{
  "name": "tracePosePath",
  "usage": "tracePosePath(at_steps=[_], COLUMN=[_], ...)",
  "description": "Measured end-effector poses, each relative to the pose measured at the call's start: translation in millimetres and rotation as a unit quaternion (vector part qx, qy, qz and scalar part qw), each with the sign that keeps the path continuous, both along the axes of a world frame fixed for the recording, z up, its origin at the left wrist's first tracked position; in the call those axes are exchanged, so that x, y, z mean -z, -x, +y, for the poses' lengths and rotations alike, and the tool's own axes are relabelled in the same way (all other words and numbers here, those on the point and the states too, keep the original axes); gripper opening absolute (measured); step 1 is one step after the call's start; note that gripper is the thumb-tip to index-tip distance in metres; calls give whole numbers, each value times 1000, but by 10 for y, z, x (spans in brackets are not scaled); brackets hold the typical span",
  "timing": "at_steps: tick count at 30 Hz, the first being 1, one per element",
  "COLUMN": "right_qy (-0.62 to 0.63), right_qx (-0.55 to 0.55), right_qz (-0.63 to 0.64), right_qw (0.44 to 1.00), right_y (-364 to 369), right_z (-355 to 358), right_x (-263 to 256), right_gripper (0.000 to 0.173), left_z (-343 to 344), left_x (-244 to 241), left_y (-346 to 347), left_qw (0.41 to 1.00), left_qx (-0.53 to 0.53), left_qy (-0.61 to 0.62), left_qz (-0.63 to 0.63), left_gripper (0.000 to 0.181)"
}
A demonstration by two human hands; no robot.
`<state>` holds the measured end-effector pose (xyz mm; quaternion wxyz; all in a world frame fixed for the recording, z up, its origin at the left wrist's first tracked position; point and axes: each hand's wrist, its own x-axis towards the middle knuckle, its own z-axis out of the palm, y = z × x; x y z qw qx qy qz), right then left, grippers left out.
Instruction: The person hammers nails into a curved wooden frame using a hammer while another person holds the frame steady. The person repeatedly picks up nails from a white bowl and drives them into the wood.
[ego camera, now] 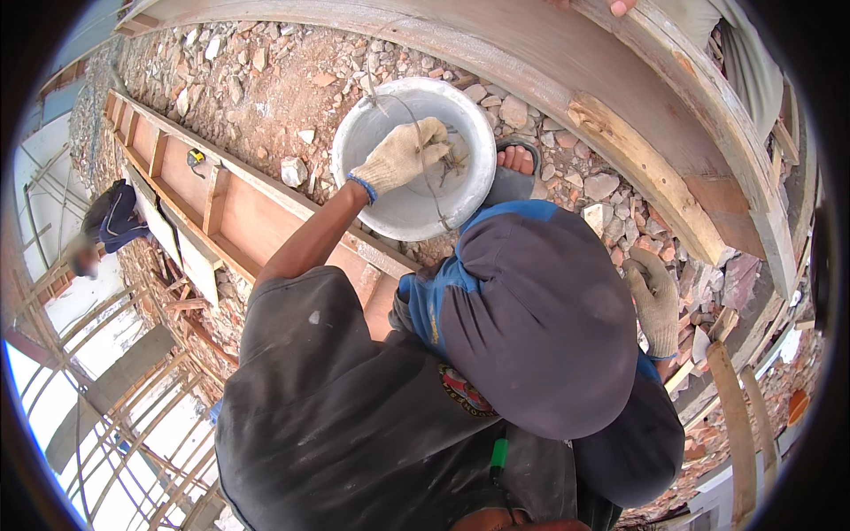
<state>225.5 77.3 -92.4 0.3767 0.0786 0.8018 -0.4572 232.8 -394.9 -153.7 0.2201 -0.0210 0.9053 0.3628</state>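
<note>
My left hand [402,156], in a cream knitted glove with a blue cuff, reaches into a pale metal basin [345,146] with a wire handle [431,189] arching over it. Its fingers curl beside a few thin nails or wire bits [455,159] on the basin floor; whether they pinch any is hidden. Past my bent knee [544,318], my right hand [654,305], gloved alike, hangs over broken rubble. Its fingers are loosely curled and apart, with nothing visible between them. A foot with bare toes [516,159] stands against the basin's right side.
A framed plywood formwork panel [249,226] lies to the left, with a yellow-black tape measure [194,158] on it. A long timber form [505,40] curves across the top, where another person's fingertips [621,6] rest. Rubble [601,186] covers the ground. A co-worker [116,212] bends at far left.
</note>
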Motion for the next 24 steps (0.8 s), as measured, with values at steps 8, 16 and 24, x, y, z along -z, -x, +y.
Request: tracePosePath(at_steps=[8,16,24], right_qy=[62,93,124], right_qx=[-5,15,109], right_qz=[-10,38,222], right_qw=[998,995,961], right_y=[-8,130,60], right_z=[-73,-47,44], right_x=[-94,-179,-88], right_gripper=[37,40,49], left_z=[-475,109,2638], left_x=[-584,-1664,-1492], left_y=[-540,273,1468], left_qw=[834,919,922], left_qx=[-373,-148,221], left_qy=[-369,-353,-303], left_qz=[-169,95,-98], left_gripper=[29,36,23])
